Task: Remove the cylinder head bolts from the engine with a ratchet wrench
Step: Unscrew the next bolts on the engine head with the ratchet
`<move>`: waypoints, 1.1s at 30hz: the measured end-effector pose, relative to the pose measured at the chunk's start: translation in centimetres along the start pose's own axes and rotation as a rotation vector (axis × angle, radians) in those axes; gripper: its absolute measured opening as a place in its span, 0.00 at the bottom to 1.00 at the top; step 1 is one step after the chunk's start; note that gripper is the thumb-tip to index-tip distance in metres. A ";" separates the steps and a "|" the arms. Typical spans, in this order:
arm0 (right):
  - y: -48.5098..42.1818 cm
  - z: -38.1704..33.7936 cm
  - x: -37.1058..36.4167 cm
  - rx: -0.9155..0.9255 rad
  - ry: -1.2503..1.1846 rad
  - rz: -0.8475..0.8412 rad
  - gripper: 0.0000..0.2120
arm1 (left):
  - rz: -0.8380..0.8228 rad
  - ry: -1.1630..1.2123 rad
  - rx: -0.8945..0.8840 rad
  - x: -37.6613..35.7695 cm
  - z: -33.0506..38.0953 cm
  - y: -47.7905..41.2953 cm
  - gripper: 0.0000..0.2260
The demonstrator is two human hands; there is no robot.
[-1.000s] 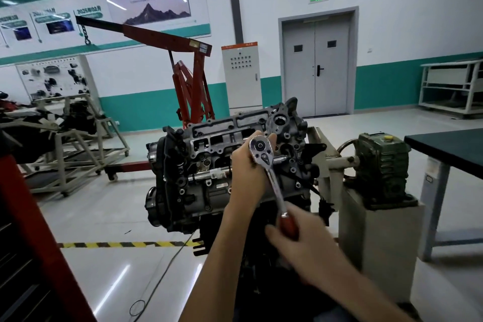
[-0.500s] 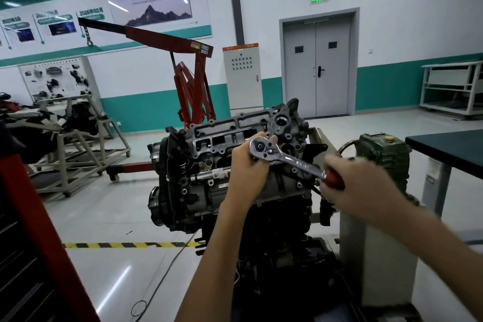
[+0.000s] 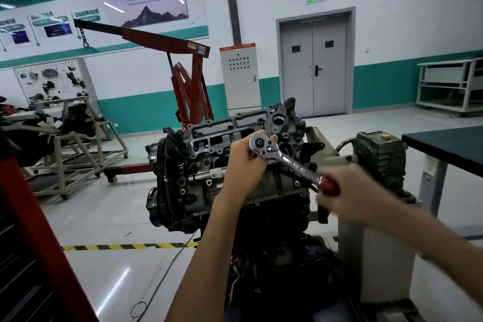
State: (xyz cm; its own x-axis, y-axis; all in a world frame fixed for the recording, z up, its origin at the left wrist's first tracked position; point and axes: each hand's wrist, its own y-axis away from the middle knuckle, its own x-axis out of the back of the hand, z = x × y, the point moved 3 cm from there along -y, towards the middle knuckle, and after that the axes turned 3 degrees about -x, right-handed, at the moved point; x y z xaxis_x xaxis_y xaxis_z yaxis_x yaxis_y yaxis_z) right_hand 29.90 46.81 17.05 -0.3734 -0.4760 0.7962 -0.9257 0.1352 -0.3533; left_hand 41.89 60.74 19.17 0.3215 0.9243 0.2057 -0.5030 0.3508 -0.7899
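The engine [image 3: 209, 180], dark grey and grimy, is seen with its uncovered cylinder head [image 3: 235, 128] tilted toward the camera, with cast openings and bolt holes exposed along it. The ratchet wrench [image 3: 287, 159], chrome with a round head and a dark red grip, is set against the right part of the cylinder head. Its round head is cupped by the left hand [image 3: 243, 165], and its shaft is slanted down to the right, where the grip is held by the blurred right hand [image 3: 350, 191]. Whatever bolt lies under the wrench head is hidden.

Auto workshop, seemingly: engine hoist [image 3: 167, 39]
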 end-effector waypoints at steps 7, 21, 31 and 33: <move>1.8 -1.0 -3.3 -0.037 -0.051 0.219 0.11 | 0.134 0.045 0.007 -0.5 -0.2 0.9 0.21; 0.1 0.5 1.1 0.109 0.232 0.133 0.09 | 0.017 -0.016 0.006 0.4 -0.2 0.3 0.18; 3.1 -4.8 -11.3 -0.085 -0.538 0.284 0.13 | 0.147 0.057 0.010 -0.7 -0.5 0.7 0.20; 2.9 -5.6 -12.5 -0.086 -0.650 0.276 0.13 | 0.138 0.080 0.019 -0.7 -0.5 0.7 0.21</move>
State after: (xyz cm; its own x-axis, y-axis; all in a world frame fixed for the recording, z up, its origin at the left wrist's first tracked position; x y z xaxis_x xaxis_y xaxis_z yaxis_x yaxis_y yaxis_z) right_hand 31.50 58.03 8.81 -0.5082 -0.8329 0.2191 -0.8140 0.3813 -0.4383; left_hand 41.73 60.26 18.14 0.3109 0.9492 0.0488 -0.5613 0.2248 -0.7965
